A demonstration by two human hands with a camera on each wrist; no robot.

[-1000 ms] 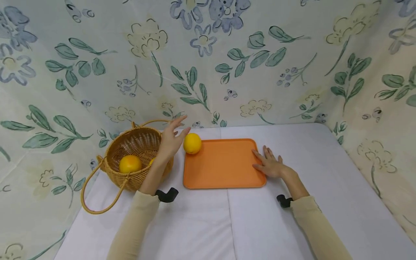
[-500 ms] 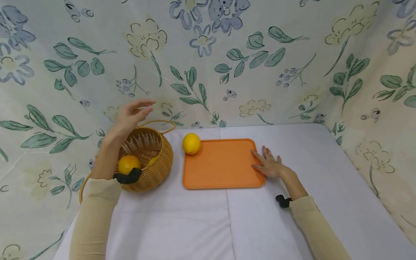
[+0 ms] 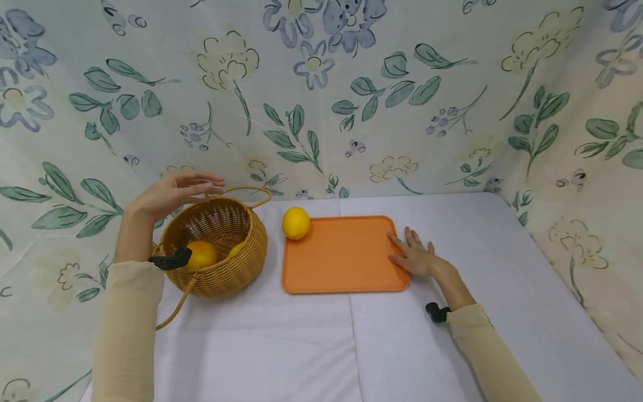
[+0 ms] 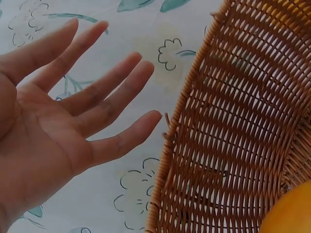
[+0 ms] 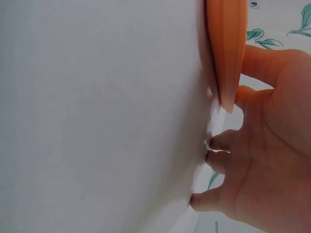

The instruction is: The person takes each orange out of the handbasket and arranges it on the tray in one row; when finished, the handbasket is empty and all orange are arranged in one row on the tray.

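My left hand point(image 3: 168, 195) hovers at the back left rim of a wicker basket point(image 3: 231, 273), holding nothing. In the left wrist view that hand point(image 4: 73, 107) has its fingers spread beside the basket's edge point(image 4: 180, 116). Inside the basket lie an orange fruit point(image 3: 202, 254) and a yellow one point(image 3: 235, 249), mostly hidden. A yellow lemon-like fruit point(image 3: 296, 223) sits at the back left corner of an orange tray point(image 3: 346, 254). My right hand point(image 3: 417, 255) rests at the tray's right edge; in the right wrist view its thumb and a finger touch the tray point(image 5: 228, 48).
A white cloth point(image 3: 261, 352) covers the table. Floral fabric point(image 3: 311, 100) hangs behind and at both sides. One basket handle point(image 3: 176, 312) droops over the front left, and another handle point(image 3: 266, 195) stands at the back right.
My left hand has moved left, away from the yellow fruit by the tray, past the basket's opening, and has come slightly lower. My right hand stays in place at the tray.
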